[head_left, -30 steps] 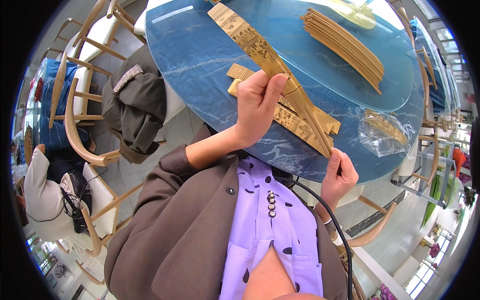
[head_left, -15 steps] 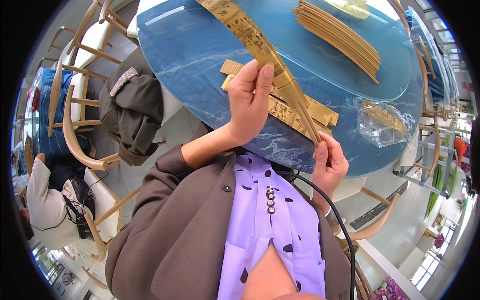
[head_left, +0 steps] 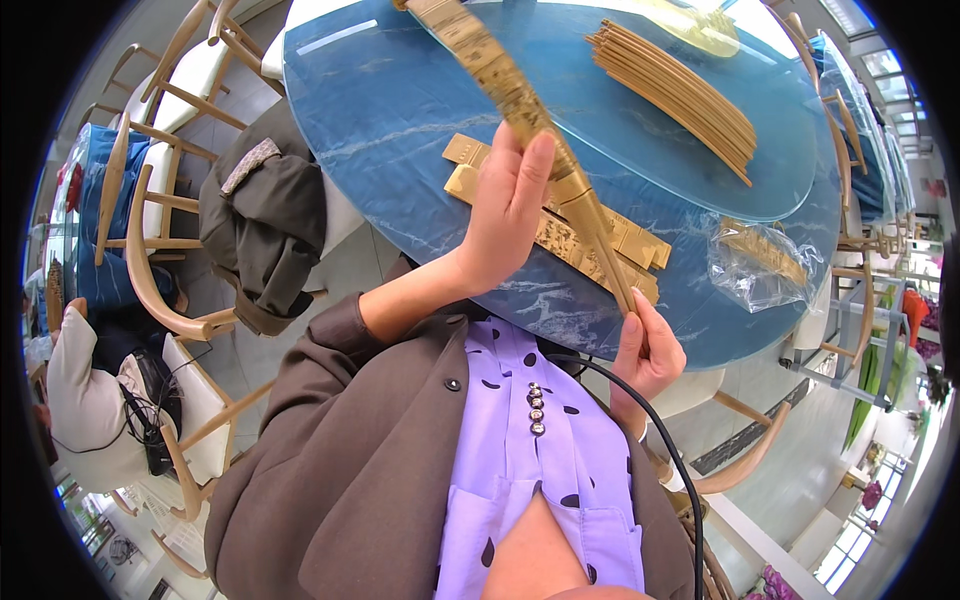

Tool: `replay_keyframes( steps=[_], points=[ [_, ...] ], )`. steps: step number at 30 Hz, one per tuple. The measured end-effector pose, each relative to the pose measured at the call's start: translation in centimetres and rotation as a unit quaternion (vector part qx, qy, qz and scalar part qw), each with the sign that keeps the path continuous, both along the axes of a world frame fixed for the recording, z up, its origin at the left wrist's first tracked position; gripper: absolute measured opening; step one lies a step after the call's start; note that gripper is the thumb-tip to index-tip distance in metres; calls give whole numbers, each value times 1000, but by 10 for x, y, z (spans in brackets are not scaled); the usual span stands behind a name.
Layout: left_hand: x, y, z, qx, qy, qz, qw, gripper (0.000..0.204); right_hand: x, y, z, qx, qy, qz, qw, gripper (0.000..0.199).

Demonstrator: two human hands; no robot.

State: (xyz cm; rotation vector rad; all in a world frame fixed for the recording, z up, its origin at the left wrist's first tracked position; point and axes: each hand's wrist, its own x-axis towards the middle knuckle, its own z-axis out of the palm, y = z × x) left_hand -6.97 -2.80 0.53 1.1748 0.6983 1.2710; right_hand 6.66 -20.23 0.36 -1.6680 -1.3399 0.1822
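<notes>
A long gold printed paper sleeve [head_left: 487,70] slants from the table's far side down toward me. My left hand [head_left: 500,215] is closed round its middle, thumb on top. From the sleeve's near end run slim light-brown sticks that look like chopsticks [head_left: 612,262]. My right hand [head_left: 648,350] pinches their near tips between thumb and fingers. How far the sticks reach inside the sleeve is hidden. Beneath the held sleeve, more gold printed sleeves [head_left: 580,243] lie overlapping on the table, partly covered by my left hand.
A round table with a blue marbled cover [head_left: 390,150] carries a glass turntable [head_left: 780,190]. On the turntable lies a bundle of chopsticks [head_left: 680,95]. A clear plastic bag [head_left: 760,265] with gold sleeves inside sits at right. A dark coat [head_left: 265,225] hangs over a chair at left.
My left hand has shifted slightly right along with the sleeve. The fingers of my right hand have straightened somewhat and now pinch nearer the tips of the sticks. The whole view has shifted a little.
</notes>
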Motion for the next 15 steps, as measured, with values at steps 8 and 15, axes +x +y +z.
replay_keyframes(
  steps=[8,15],
  points=[
    [14,-6,-4,22,-11,-18,1000,45,-4,-1,-8,63,-28,-6,998,20],
    [13,-18,-1,-11,0,-57,998,43,-9,9,-6,63,-23,-20,998,19]
  ],
)
